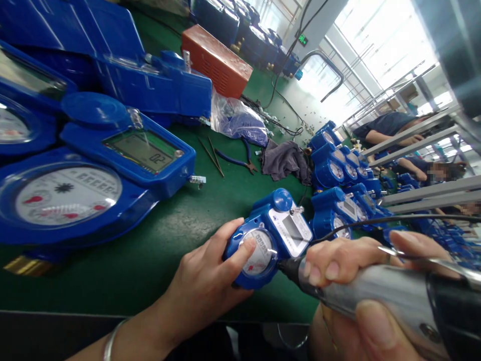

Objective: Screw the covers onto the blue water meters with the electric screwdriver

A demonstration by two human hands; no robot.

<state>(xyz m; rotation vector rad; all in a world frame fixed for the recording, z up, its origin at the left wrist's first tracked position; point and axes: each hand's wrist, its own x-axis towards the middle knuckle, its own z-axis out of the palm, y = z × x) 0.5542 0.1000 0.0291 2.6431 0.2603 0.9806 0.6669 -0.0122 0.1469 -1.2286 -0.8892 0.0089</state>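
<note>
A small blue water meter (280, 225) with a round dial and a grey display panel stands near the front edge of the green bench (158, 250). My left hand (210, 276) is wrapped round its left side, thumb pressed on the dial glass. My right hand (361, 286) grips a silver and black electric screwdriver (398, 296). Its dark tip touches the meter's lower right side, just under the display.
Large blue meters (90, 165) fill the near left. Several more small ones (341, 170) cluster to the right. An orange box (216, 60), a plastic bag (238, 120), pliers (240, 160), tweezers (211, 155) and a grey rag (285, 160) lie behind. Another person's arm (391, 135) rests at far right.
</note>
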